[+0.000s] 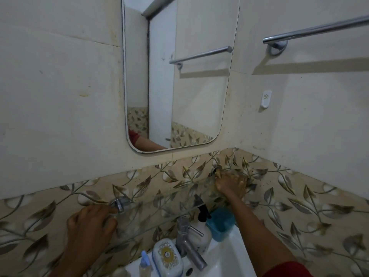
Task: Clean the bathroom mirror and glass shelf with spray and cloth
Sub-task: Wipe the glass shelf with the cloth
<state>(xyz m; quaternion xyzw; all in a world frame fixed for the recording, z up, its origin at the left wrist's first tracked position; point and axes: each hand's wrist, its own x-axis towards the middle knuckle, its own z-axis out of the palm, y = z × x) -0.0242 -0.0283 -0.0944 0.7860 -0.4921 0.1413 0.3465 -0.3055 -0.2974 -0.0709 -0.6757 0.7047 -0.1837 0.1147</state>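
The rounded mirror (199, 76) hangs on the cream tiled wall. Below it a clear glass shelf (157, 211) runs between two chrome brackets, the left bracket (119, 204) and the right bracket (216, 169). My right hand (227, 184) presses a yellowish cloth (244, 183) onto the shelf's right end, beside the right bracket. My left hand (91, 222) lies on the shelf's left end with its fingers curled over the glass, close to the left bracket. A small spray bottle with a blue top (144, 261) stands on the sink's rim at the bottom.
Under the shelf sit a chrome tap (189, 242), a white pump bottle (201, 232), a blue box (220, 223) and a patterned soap dish (167, 256) on the white sink (229, 262). A chrome towel rail (315, 30) and a white hook (266, 98) are on the right wall.
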